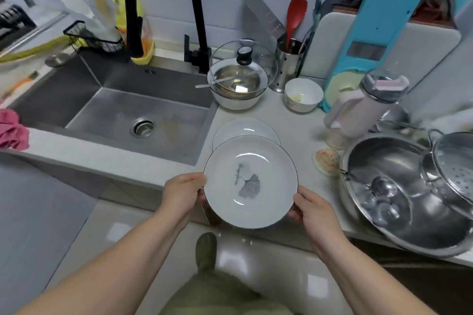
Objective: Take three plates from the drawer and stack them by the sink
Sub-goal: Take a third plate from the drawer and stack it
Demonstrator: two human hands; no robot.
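Counter (256, 115) beside sink (143, 110), both hands, left (183, 193) and right (316, 211), gripping leaf-print plate (250, 181) by its rim (opposite edges), overlapping second plate (245, 130) beneath.

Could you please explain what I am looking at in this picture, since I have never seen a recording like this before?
There is no machine here. A person wears a wide-angle camera on the head, so the single picture looks forward and down at their own two bare arms.

The left hand and right hand grip opposite edges of a white plate with a grey leaf print, held above the front of the counter. Behind it, another white plate already lies on the counter, just right of the steel sink with its black tap.

Further back stand a bowl under a glass lid, a small white bowl and a utensil holder. On the right lie large steel pans.
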